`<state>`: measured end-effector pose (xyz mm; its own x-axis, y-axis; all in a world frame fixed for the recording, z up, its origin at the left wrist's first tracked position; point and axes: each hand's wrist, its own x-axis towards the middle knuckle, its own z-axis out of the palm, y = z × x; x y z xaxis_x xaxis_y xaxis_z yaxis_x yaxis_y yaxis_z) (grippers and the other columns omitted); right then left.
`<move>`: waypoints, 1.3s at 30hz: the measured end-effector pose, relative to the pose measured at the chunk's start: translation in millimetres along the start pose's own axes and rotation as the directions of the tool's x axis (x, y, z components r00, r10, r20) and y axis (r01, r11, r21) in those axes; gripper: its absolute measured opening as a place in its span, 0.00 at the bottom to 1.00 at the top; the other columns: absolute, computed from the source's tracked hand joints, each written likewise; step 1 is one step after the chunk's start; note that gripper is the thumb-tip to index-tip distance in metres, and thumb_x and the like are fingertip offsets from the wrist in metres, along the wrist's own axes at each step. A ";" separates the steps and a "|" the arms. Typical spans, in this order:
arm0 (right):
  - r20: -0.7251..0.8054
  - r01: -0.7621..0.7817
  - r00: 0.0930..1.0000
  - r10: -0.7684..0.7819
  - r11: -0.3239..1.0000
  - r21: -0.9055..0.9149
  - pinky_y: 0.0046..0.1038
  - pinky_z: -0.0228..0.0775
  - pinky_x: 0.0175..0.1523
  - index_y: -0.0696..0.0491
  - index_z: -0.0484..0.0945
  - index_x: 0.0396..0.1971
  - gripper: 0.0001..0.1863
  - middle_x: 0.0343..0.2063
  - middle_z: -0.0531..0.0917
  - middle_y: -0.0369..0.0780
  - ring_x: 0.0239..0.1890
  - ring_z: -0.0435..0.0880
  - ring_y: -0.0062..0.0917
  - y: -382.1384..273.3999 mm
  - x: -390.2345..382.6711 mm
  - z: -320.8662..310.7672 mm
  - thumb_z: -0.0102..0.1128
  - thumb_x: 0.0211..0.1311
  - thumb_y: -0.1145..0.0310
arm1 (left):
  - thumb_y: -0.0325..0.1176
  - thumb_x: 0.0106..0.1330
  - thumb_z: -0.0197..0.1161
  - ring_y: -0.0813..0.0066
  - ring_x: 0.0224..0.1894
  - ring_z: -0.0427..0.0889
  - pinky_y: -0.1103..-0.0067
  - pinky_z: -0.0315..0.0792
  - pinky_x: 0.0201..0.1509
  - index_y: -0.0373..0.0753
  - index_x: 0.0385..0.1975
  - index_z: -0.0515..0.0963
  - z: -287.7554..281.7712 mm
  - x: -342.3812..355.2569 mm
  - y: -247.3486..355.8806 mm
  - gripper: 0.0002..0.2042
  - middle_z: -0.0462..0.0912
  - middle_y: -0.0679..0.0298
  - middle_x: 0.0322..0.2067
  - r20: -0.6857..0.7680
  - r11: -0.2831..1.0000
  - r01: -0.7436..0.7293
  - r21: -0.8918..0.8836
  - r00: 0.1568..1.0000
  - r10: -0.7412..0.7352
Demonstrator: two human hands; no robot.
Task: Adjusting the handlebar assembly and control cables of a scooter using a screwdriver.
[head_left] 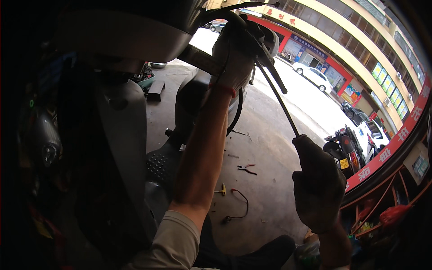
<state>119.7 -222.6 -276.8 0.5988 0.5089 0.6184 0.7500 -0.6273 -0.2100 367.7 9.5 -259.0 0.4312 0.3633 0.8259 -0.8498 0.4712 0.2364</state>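
My left hand (pixel 230 63), seemingly gloved, with a red band at the wrist, reaches up to the scooter's handlebar assembly (pixel 252 33) and is closed on it, its fingers partly hidden. A brake lever (pixel 275 76) sticks out beside it. My right hand (pixel 317 184), in a dark glove, grips the lower end of a long thin black rod (pixel 279 99), whose upper end meets the underside of the handlebar. Above left hangs the scooter's dark front body (pixel 135 31); below it lie the grey leg panel (pixel 121 126) and the studded footboard (pixel 162 166).
On the concrete floor (pixel 265 202) lie pliers (pixel 246 169), a yellow-handled tool (pixel 222 190) and a cable (pixel 245 204). A small dark box (pixel 155 90) is behind the scooter. Outside are parked scooters (pixel 342 148) and cars (pixel 312 74). Red bags (pixel 393 213) sit on shelving at right.
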 end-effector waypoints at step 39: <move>-0.071 -0.090 0.986 0.149 0.847 0.523 0.42 0.66 0.70 0.58 0.67 0.62 0.36 0.57 0.77 0.47 0.64 0.75 0.38 5.8 -2.0 16.9 0.52 0.49 0.94 | 0.31 0.64 0.67 0.71 0.50 0.82 0.76 0.78 0.54 0.34 0.55 0.75 -5.2 -11.0 20.4 0.20 0.81 0.61 0.45 0.193 0.585 -0.255 0.770 0.967 0.168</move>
<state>127.6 -217.3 -292.0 0.6820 0.3666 0.6328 0.7288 -0.2687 -0.6298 347.2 19.2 -265.9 0.2156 0.2749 0.9370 -0.8406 -0.4361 0.3214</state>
